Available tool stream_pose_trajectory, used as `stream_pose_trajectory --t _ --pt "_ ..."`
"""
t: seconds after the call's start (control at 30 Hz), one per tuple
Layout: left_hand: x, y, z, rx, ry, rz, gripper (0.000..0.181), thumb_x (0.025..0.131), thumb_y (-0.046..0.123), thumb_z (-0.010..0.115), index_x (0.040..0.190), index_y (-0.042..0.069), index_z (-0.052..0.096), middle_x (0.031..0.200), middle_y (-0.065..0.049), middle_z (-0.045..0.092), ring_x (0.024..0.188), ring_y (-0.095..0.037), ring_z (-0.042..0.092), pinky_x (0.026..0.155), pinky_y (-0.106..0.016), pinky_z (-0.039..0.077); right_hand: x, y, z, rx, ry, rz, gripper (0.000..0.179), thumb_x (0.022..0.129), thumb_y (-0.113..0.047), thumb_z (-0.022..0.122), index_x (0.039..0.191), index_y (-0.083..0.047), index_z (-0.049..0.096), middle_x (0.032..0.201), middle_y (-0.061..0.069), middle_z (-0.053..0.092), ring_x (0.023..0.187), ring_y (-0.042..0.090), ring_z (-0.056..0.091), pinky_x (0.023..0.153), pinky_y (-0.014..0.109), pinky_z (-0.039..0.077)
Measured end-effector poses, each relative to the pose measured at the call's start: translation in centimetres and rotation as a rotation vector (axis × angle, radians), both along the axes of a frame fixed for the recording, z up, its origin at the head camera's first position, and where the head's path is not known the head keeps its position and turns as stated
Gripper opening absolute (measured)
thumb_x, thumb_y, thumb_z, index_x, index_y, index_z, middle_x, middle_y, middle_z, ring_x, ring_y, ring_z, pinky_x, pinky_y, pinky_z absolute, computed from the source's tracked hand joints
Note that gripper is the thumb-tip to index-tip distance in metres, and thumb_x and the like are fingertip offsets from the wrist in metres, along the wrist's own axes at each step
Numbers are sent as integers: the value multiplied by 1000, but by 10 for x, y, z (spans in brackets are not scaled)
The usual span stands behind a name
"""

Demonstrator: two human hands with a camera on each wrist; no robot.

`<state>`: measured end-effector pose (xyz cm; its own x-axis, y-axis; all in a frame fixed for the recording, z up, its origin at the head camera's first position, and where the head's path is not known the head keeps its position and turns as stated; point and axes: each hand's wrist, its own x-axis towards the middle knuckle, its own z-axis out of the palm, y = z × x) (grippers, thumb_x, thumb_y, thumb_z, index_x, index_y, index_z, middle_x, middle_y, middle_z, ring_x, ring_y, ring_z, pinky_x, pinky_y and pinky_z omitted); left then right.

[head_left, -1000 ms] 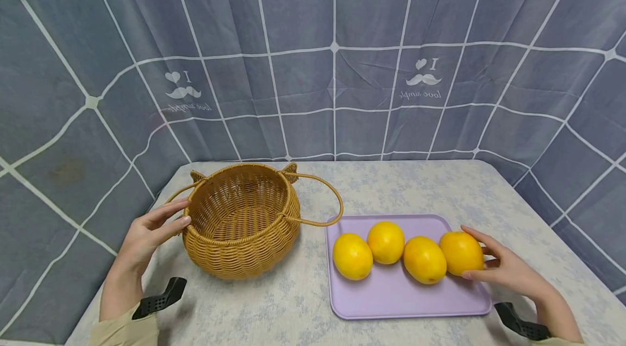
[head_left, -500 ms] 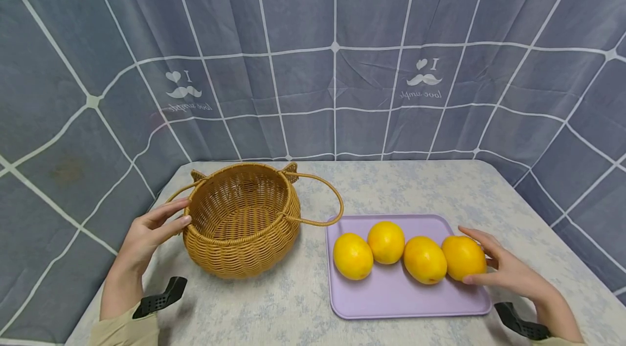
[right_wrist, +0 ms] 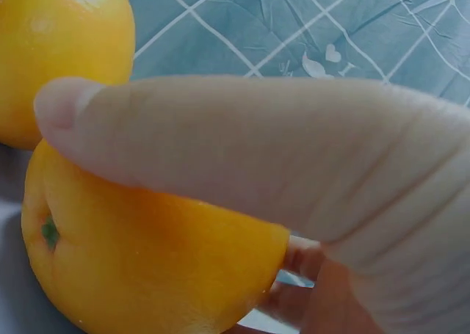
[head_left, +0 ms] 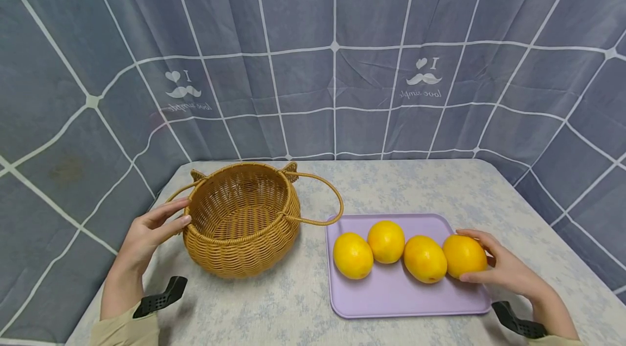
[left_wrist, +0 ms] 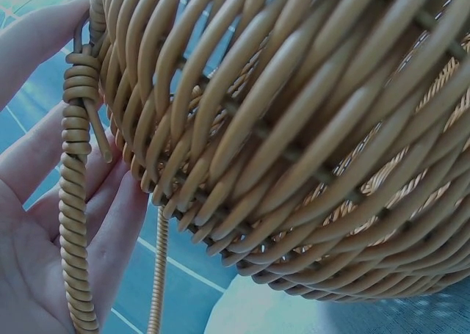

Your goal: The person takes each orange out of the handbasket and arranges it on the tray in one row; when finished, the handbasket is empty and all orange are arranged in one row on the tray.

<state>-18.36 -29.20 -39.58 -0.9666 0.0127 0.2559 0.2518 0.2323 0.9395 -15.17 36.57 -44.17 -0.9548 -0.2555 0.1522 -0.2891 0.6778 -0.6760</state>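
Note:
A woven wicker basket (head_left: 244, 256) with two loop handles stands on the left side of the table. My left hand (head_left: 149, 232) touches its left side near the rim. In the left wrist view the fingers (left_wrist: 117, 209) look nearly straight against the outer wall, with a twisted handle (left_wrist: 76, 231) crossing in front of them. On a purple tray (head_left: 391, 302), my right hand (head_left: 504, 267) holds the rightmost orange (head_left: 463, 255), thumb at the front and fingers at the far side. Three more oranges sit to its left: a near one (head_left: 424, 259), a far one (head_left: 386, 241) and the leftmost (head_left: 352, 255).
The basket's right handle (head_left: 337, 199) reaches out to the tray's back left corner. A pale patterned cloth (head_left: 274, 308) covers the table. Behind it hangs a grey-blue curtain (head_left: 303, 85) with white lines, which also lines both sides.
The rightmost orange has shifted slightly to the right under my right hand, whose fingers have settled closer round it. The left hand and the basket have stayed in place.

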Motion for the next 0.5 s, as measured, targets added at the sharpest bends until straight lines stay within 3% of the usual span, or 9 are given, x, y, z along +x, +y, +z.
stream_pose_trajectory --t 0.23,0.33,0.43,0.5 --pt "0 0 0 -10 -6 -3 45 90 11 64 134 7 53 119 20 55 126 -4 33 81 -10 42 1 1 -1 -12 36 50 78 76 -11 78 143 -12 38 133 -16 34 109 -11 36 82 19 41" --pt "0 0 0 -13 -7 -3 45 90 11 64 134 8 53 119 20 55 126 -4 33 81 -10 42 1 -3 0 -11 42 85 83 75 -9 78 145 -13 33 140 -6 28 112 -14 30 86 36 45" --pt "1 0 0 -18 -8 0 46 90 12 64 135 8 53 119 20 55 126 -4 33 81 -10 41 1 -10 0 3 57 91 89 71 -11 81 145 -13 34 143 11 24 113 -12 26 84 61 40" --pt "1 0 0 -19 -13 3 46 90 12 64 135 8 53 119 21 55 127 -5 33 81 -10 41 -1 -14 -1 25 79 78 91 66 -14 85 143 -12 36 141 16 25 112 -8 27 83 63 39"
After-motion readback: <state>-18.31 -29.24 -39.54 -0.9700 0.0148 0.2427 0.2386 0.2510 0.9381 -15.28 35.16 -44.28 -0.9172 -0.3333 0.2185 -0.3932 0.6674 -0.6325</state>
